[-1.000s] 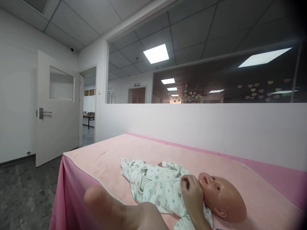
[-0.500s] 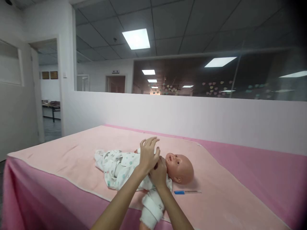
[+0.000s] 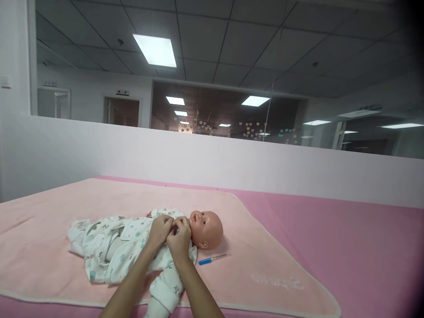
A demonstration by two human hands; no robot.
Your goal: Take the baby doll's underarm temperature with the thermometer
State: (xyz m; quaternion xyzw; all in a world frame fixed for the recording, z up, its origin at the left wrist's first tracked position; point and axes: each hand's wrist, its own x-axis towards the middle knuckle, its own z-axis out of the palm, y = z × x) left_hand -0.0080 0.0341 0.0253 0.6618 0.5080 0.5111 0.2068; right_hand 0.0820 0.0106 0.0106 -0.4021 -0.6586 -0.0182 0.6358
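A baby doll lies on its back with its bald head to the right. It wears a white printed garment with small green and grey figures. My left hand is closed over the upper chest, fingers bent inward. Beside it, close to the doll's chin, my right hand is also closed, thumb and fingers pinched together. The fingertips of both hands meet at the garment's neckline, and what lies between them is hidden. One sleeved doll arm points toward me, under my right forearm.
A clear pen-like stick with a blue end, perhaps a thermometer, lies near the doll's head. Under everything is a peach blanket with a pale edge, spread over a pink cover. Behind stands a white half wall with windows above.
My left hand, raised with spread fingers before, has come down and closed beside my right hand. The view has turned right, so the doll appears further left and the open doorway is gone.
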